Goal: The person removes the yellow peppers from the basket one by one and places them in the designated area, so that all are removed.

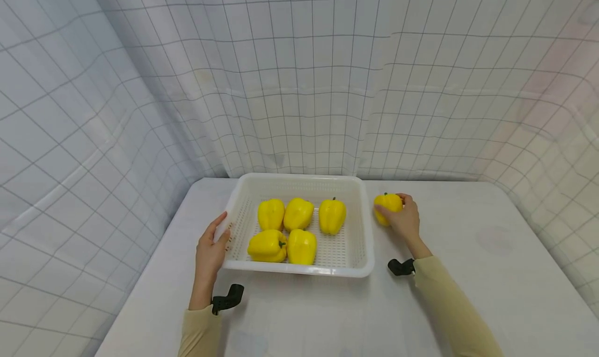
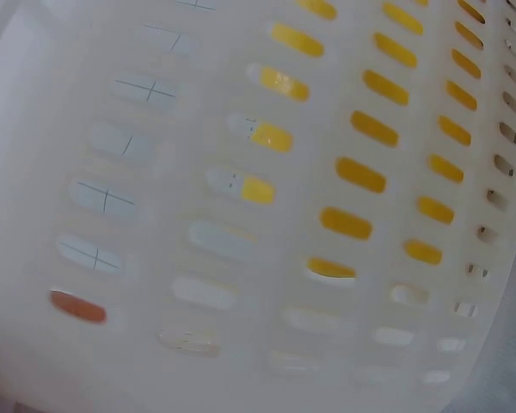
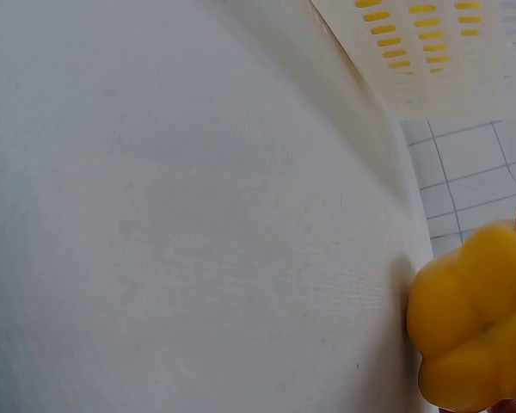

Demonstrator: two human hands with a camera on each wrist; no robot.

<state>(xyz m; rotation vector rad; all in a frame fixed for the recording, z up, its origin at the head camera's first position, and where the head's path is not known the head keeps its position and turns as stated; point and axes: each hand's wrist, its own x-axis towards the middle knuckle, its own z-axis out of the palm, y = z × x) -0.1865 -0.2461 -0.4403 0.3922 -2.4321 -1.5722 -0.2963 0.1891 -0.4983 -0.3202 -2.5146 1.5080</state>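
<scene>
A white perforated plastic basket stands on the table with several yellow bell peppers inside. My left hand rests against the basket's left side, fingers extended along its wall. Close up, the left wrist view shows the slotted basket wall, with yellow visible through some slots. To the right of the basket, my right hand grips another yellow bell pepper between thumb and fingers. In the right wrist view this pepper shows its lobed bottom, close to the table surface, with only fingertips visible at its edges.
The white-covered table extends to both sides and in front of the basket. Behind and at both sides hangs a white grid-patterned curtain. Black wrist-worn devices sit on both wrists.
</scene>
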